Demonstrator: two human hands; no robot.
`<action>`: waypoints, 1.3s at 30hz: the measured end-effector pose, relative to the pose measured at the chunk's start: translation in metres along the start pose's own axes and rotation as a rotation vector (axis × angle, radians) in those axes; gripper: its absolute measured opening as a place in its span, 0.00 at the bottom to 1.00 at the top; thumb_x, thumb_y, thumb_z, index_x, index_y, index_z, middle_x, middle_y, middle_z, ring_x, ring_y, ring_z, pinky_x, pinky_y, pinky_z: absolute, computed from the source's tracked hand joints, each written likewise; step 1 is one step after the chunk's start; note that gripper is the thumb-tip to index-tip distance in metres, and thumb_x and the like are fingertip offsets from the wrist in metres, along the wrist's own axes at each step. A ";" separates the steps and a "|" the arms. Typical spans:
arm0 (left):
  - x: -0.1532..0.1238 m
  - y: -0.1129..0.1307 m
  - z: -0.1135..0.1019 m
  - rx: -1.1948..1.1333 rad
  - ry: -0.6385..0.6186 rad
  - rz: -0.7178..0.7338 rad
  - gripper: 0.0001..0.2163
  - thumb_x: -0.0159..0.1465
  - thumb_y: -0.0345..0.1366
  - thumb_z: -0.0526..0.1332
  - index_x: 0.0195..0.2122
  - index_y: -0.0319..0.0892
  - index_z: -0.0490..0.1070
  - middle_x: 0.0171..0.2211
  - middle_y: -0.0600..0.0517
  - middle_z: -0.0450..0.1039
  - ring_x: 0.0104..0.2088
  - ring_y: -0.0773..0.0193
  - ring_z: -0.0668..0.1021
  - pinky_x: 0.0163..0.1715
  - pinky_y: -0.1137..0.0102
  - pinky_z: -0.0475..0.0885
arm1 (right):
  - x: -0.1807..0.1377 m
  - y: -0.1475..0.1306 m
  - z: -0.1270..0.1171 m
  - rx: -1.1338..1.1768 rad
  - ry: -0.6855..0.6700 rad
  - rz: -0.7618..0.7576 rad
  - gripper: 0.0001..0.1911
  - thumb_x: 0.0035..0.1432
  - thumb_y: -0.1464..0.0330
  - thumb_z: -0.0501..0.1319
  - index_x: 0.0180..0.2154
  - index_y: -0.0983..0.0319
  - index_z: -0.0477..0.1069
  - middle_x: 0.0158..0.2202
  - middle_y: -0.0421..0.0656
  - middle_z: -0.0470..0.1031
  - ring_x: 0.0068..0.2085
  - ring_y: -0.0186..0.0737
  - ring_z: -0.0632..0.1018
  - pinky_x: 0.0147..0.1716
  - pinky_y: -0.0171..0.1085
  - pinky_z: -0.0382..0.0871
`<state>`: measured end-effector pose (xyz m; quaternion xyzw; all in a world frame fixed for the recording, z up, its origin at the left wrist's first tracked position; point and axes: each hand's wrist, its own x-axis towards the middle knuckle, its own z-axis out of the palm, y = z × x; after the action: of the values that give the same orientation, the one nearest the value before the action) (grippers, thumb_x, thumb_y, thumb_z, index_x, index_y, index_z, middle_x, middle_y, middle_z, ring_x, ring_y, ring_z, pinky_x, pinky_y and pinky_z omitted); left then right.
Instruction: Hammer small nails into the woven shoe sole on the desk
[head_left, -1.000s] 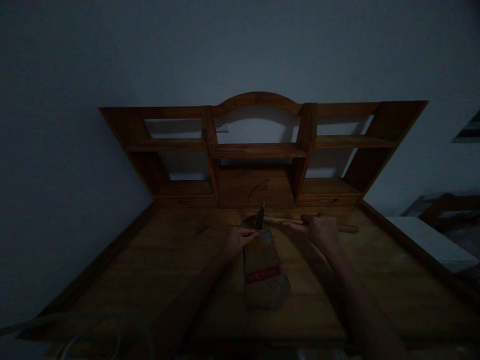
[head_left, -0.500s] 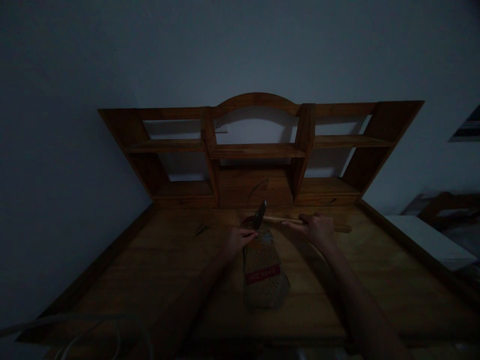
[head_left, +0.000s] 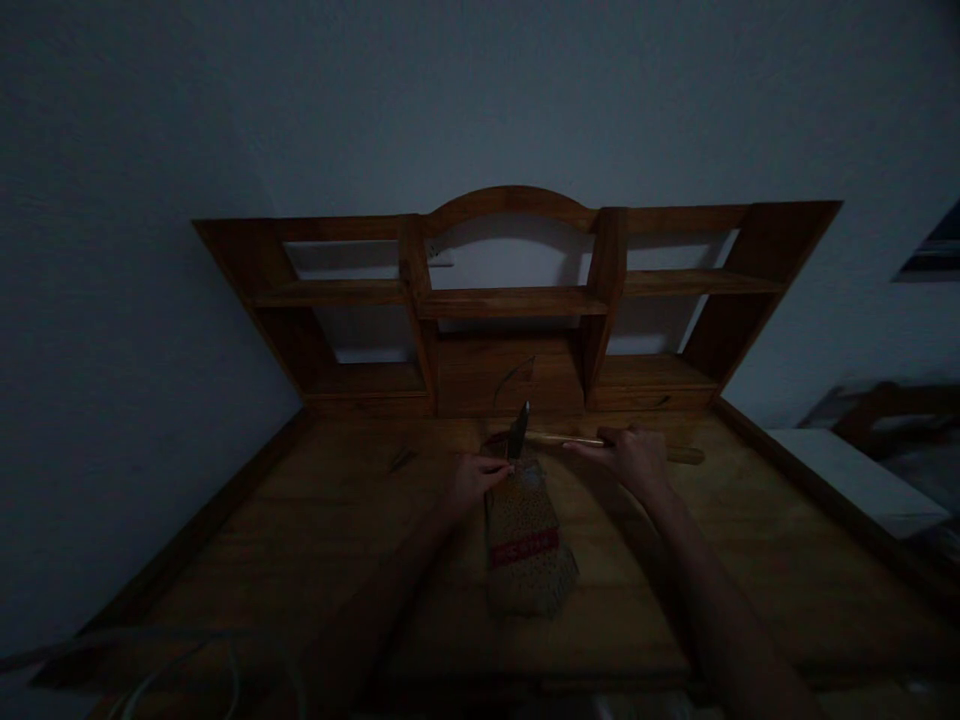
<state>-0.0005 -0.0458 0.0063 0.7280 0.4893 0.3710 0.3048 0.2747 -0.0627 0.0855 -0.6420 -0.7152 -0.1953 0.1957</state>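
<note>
My right hand [head_left: 636, 458] is wrapped round the wooden handle of a hammer [head_left: 517, 434], whose dark head stands over the far end of a speckled, flattened package [head_left: 525, 510]. The package has a red band with pale lettering and lies on the wooden desk [head_left: 315, 540]. My left hand [head_left: 474, 478] is beside the far end of the package, thumb and forefinger pinched just under the hammer head. What they hold is too small and dark to make out.
Small dark items [head_left: 402, 459] lie on the desk left of my hands. A wooden shelf unit [head_left: 514, 302] stands along the back. Pale cables [head_left: 180, 665] curve at the lower left. Beyond the desk's right edge is a white surface [head_left: 855, 475]. The light is dim.
Both hands, the hammer and the package keep nearly the same places. The view has shifted only slightly.
</note>
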 end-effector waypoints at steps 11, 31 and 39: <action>0.001 -0.001 0.003 0.016 0.060 -0.016 0.10 0.57 0.41 0.63 0.35 0.42 0.79 0.35 0.50 0.79 0.33 0.60 0.80 0.34 0.69 0.74 | -0.001 0.002 0.012 0.030 0.084 0.058 0.41 0.47 0.35 0.43 0.24 0.60 0.78 0.19 0.49 0.74 0.25 0.40 0.73 0.25 0.35 0.47; -0.006 0.014 -0.011 0.297 0.122 0.506 0.18 0.59 0.25 0.55 0.47 0.51 0.74 0.37 0.51 0.62 0.38 0.67 0.68 0.36 0.72 0.69 | -0.002 0.016 0.009 -0.096 -0.055 -0.007 0.22 0.60 0.53 0.52 0.29 0.62 0.75 0.25 0.48 0.78 0.26 0.39 0.76 0.30 0.36 0.53; -0.005 0.010 -0.013 0.278 0.123 0.486 0.16 0.60 0.27 0.55 0.45 0.48 0.75 0.36 0.50 0.62 0.37 0.67 0.69 0.35 0.73 0.69 | -0.002 0.023 0.009 -0.079 -0.010 0.024 0.22 0.60 0.55 0.52 0.28 0.63 0.74 0.23 0.48 0.77 0.25 0.37 0.74 0.29 0.35 0.53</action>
<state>-0.0073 -0.0527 0.0202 0.8348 0.3645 0.4060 0.0738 0.2970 -0.0570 0.0776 -0.6585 -0.7002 -0.2178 0.1692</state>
